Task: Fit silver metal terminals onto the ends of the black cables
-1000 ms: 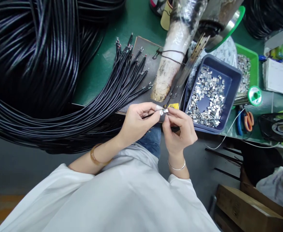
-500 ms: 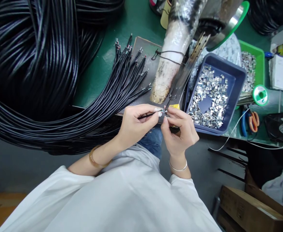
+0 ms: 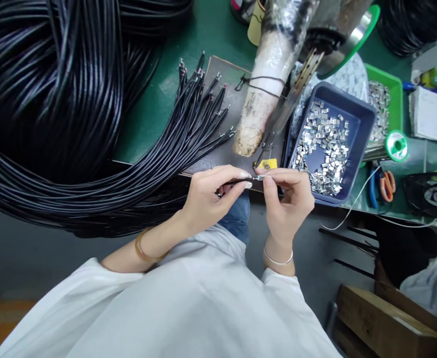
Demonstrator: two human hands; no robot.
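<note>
Between thumb and fingers, my left hand [image 3: 213, 196] pinches a black cable [image 3: 237, 180] near its end. The cable's stripped end points right, toward my right hand [image 3: 289, 196]. My right thumb and forefinger are closed at the cable's tip, on a small shiny metal piece [image 3: 261, 177]; its exact kind is too small to make out. Just beyond my fingers hangs the lower end of a metal soldering stand or arm [image 3: 274, 132], beside a thick stained white wrapped tube [image 3: 254, 119]. A bundle of black cables [image 3: 188, 129] with stripped ends lies to the left.
A blue bin [image 3: 360, 112] of small metal clips stands at right, with a green bin [image 3: 395, 94] behind it. Pliers [image 3: 387, 186] and a solder spool [image 3: 396, 145] lie further right. A large coil of black cable [image 3: 47, 89] fills the left. Cardboard boxes [image 3: 386, 318] stand below.
Both hands have drawn slightly down and away from the metal arm's tip, the right one also moving right. The cable end is still held between them.
</note>
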